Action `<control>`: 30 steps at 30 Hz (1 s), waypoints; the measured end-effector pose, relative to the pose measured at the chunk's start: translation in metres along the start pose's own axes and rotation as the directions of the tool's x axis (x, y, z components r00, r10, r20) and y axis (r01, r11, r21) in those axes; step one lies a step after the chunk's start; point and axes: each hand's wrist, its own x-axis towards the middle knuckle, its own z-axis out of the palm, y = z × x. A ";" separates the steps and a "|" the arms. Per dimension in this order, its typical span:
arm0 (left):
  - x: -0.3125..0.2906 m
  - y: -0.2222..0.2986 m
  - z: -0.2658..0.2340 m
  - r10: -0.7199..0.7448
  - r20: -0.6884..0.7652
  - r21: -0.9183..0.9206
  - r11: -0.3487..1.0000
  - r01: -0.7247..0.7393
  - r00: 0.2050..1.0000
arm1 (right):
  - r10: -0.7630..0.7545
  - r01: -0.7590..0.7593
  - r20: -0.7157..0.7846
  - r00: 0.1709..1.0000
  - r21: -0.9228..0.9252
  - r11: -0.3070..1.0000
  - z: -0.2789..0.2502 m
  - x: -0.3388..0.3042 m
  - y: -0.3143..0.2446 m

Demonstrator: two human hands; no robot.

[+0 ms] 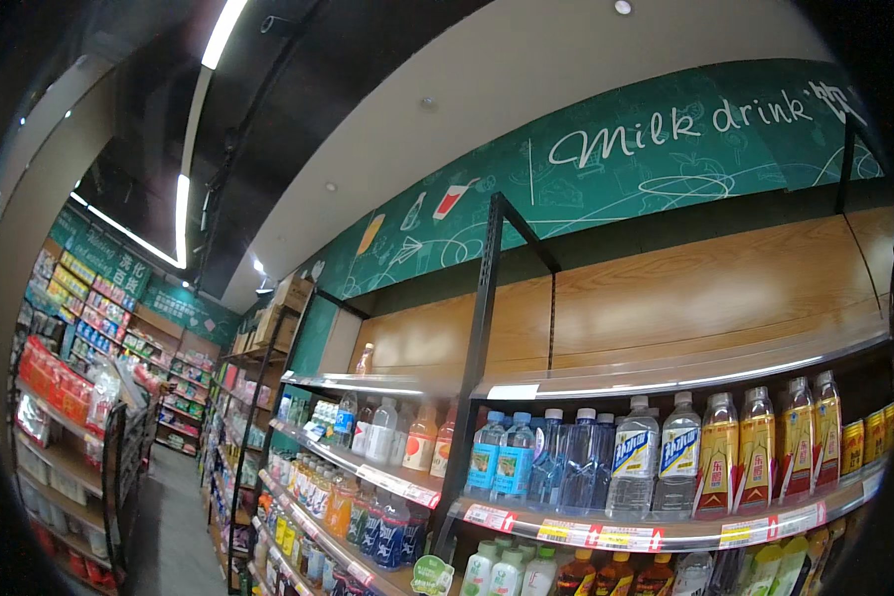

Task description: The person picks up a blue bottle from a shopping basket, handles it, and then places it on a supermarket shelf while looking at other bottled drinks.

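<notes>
Neither my left hand nor my right hand shows in the head view. Closest in front, a drink shelf (556, 527) with price tags along its edge curves across the right half. Standing on it from left to right are small water bottles with blue labels (516, 459), dark blue bottles (578, 462), clear bottles with blue and yellow labels (635, 457), gold and red bottles (719, 459) and gold cans (852, 447). White bottles with green caps (508, 568) and dark bottles with red and yellow labels (616, 574) stand one level lower, partly cut off.
A black upright post (482, 298) divides the shelf bays. Further left, a bay holds orange drink bottles (339, 505) and a bottle with a peach-coloured label (420, 437). A grey aisle floor (182, 521) runs away past a rack with red packages (65, 387). A green wall panel (606, 169) spans above.
</notes>
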 end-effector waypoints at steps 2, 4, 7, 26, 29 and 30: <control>0.003 0.001 -0.003 0.008 0.003 0.020 1.000 -0.008 1.000 | 0.013 -0.013 0.021 1.000 0.013 1.000 -0.004 0.008 -0.002; 0.003 0.004 -0.003 0.015 -0.005 0.031 0.999 -0.015 1.000 | 0.019 -0.018 0.037 0.999 -0.012 1.000 -0.007 0.012 -0.017; 0.004 0.003 -0.002 0.030 -0.017 0.032 0.999 -0.030 0.999 | 0.032 -0.030 0.042 0.999 -0.058 0.998 -0.007 0.014 -0.020; 0.020 -0.011 -0.002 -0.023 -0.024 -0.030 0.999 0.022 0.999 | -0.031 0.030 0.082 0.996 0.022 0.999 0.014 0.025 0.029; 0.017 -0.014 -0.001 -0.055 -0.036 -0.047 0.997 0.053 0.998 | -0.208 0.202 -0.056 0.977 -0.088 0.975 0.013 0.048 0.073; 0.018 -0.012 -0.002 -0.064 -0.031 -0.045 0.997 0.063 0.997 | -0.136 0.105 0.193 0.972 0.164 0.981 -0.017 0.103 0.134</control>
